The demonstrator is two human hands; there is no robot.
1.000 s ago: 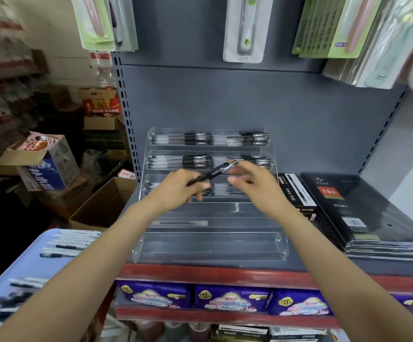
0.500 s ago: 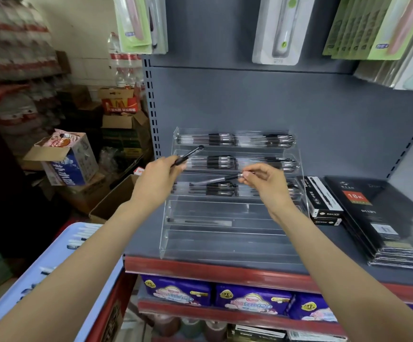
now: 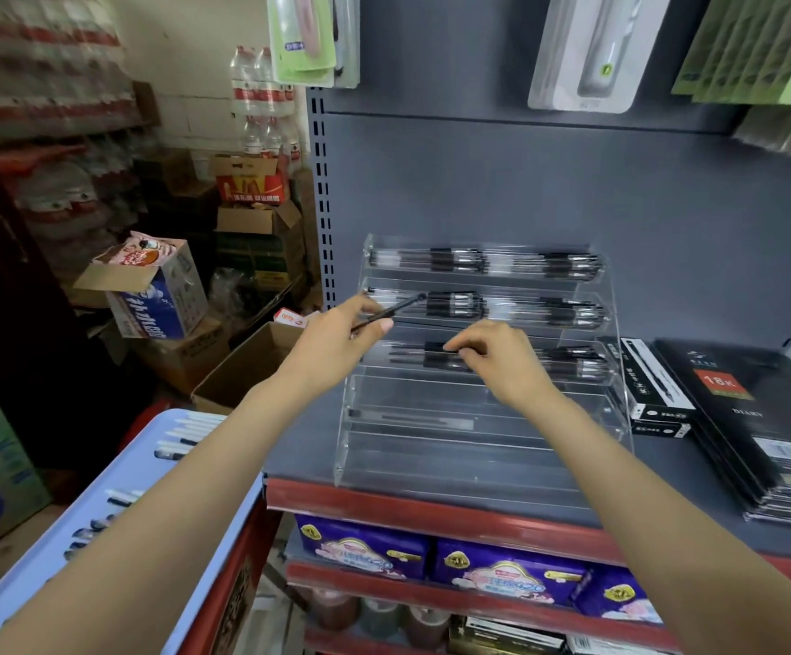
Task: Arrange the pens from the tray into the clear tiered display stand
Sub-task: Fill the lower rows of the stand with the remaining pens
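Slim black pen (tilted, in left hand)

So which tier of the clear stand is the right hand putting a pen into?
The third tier from the top: the right hand is at its pens, while the two lower tiers look nearly bare.

A single head-worn wide-angle view looks forward and slightly down from just in front of a grey shop shelf. The clear tiered display stand sits near the frame's centre, close by. Both forearms run in from the bottom corners. The blue tray falls low at left, a stockroom with cardboard boxes beyond it. No second view exists.
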